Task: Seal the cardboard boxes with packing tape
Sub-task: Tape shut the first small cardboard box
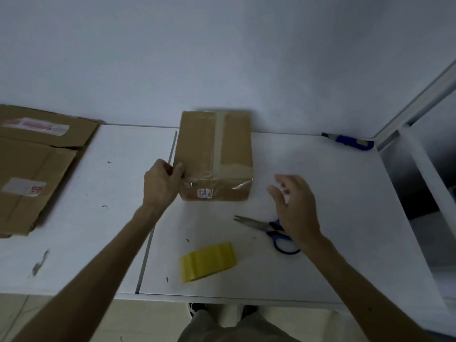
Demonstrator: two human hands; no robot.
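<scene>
The left hand (161, 183) gripped the near-left corner of the box (214, 154); the right hand (293, 206) hovered right of the box, apart, fingers loosely spread.

Left hand (161, 185) is gripping the taped cardboard box (214, 156)'s corner; right hand (294, 209) is hovering open over the scissors (269, 229).
</scene>
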